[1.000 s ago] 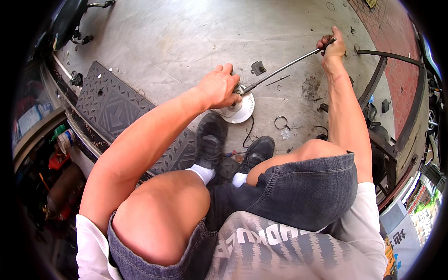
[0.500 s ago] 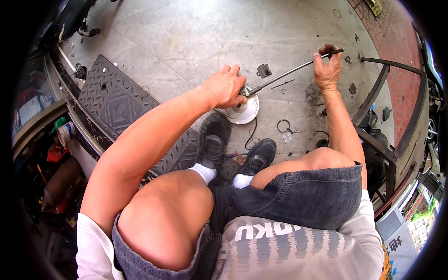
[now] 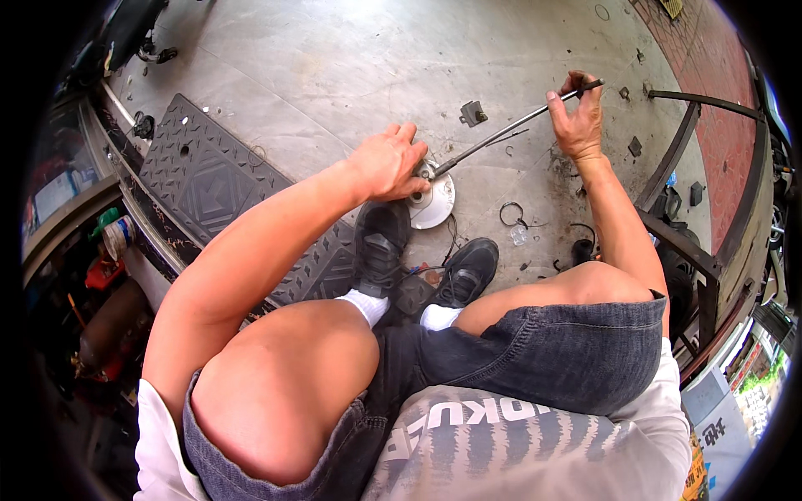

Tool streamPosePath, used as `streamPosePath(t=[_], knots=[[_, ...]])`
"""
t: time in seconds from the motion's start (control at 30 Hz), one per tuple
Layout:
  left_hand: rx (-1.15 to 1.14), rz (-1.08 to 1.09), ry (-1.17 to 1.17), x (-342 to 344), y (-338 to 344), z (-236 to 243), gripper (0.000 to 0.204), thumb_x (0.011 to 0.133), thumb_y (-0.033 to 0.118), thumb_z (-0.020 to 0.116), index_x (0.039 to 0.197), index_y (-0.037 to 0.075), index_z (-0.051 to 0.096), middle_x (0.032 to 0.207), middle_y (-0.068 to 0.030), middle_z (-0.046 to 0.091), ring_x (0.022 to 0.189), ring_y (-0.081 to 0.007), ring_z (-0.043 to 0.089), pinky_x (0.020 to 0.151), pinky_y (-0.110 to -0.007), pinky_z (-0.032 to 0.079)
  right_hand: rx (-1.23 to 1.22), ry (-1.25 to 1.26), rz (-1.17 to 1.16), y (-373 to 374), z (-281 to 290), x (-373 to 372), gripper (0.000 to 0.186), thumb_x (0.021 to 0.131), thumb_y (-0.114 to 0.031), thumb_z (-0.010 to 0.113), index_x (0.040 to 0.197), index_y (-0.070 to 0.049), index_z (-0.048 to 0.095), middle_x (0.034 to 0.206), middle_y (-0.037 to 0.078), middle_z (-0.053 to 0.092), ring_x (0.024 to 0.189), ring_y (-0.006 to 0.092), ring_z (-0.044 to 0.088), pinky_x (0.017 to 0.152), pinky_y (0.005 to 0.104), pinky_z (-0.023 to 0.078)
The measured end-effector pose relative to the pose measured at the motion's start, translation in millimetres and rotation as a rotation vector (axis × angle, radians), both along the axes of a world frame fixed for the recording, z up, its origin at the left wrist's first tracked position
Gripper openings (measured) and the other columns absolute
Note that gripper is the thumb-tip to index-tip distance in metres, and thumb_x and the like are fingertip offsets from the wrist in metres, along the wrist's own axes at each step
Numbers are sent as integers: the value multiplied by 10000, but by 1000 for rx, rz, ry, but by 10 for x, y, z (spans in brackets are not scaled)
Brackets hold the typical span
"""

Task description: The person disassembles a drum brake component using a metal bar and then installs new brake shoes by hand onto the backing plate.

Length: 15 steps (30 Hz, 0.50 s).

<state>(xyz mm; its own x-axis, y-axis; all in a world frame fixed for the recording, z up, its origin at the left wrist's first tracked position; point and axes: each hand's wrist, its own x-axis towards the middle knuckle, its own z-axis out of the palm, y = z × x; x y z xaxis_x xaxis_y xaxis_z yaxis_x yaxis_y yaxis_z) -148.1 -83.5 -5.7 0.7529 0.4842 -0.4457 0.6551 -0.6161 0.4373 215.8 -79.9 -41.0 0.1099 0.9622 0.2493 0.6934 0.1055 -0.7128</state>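
Note:
On the concrete floor in front of my shoes lies a round, silvery-white metal disc point(image 3: 436, 209) with a raised hub. My left hand point(image 3: 382, 164) is bent over its far left side, fingers curled down onto it and thumb by the hub; part of the disc is hidden beneath. A long, thin metal bar point(image 3: 506, 130) slants from the hub up to the right. My right hand point(image 3: 580, 125) is closed around the bar's dark far end, thumb sticking up. How the bar's near end joins the hub is too small to make out.
A black ribbed ramp point(image 3: 219, 171) lies to the left. Near my black shoes point(image 3: 469, 271) are a cable and a black ring point(image 3: 511, 215). A small dark block point(image 3: 473, 113) sits beyond the bar. At right stands a rusty metal frame point(image 3: 685, 242).
My right hand and the bar's far end have shifted slightly left and away from me. The disc and my left hand have also moved slightly left.

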Motion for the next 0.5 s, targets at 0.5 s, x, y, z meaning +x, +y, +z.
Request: streamPosePath(t=[0.5], knots=[[-57,-33,52,209,171,185,516,845,501,785,1077,45,720,1139,-190,626,1145,-367,592,917,-480,541,-331,-420,-63,86,369,79,525,953,-291,696,1229,-17,343,840,204,632,776,438,667,765,536,532]])
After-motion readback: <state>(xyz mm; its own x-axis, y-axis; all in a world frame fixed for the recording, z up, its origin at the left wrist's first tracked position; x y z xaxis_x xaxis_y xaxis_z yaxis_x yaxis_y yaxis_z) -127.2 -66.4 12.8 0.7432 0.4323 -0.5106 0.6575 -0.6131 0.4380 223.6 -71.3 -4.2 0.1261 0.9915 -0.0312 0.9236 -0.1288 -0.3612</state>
